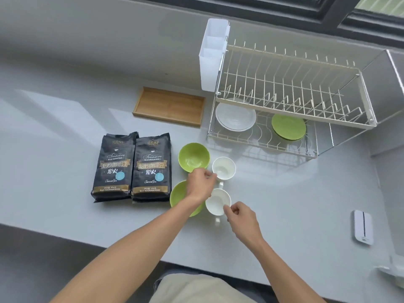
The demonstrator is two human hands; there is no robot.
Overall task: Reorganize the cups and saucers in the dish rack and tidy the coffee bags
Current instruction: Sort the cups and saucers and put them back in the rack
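Two white cups stand upright on the grey counter: the far one (225, 167) and the near one (217, 202). My left hand (200, 185) pinches the rim of the far white cup. My right hand (240, 215) pinches the rim of the near white cup. Two green cups sit just left of them, one far (193, 157) and one near (179, 196), the near one partly under my left wrist. Two black coffee bags (113, 167) (152, 169) lie flat side by side. The dish rack (290, 119) holds white saucers (236, 117) and green saucers (288, 127) on its lower tier.
A wooden tray (169, 107) lies behind the bags. A white utensil holder (213, 55) hangs on the rack's left end. The rack's upper tier (284, 84) has nothing on it. A white device (363, 227) lies at the right. The counter's front edge runs below my arms.
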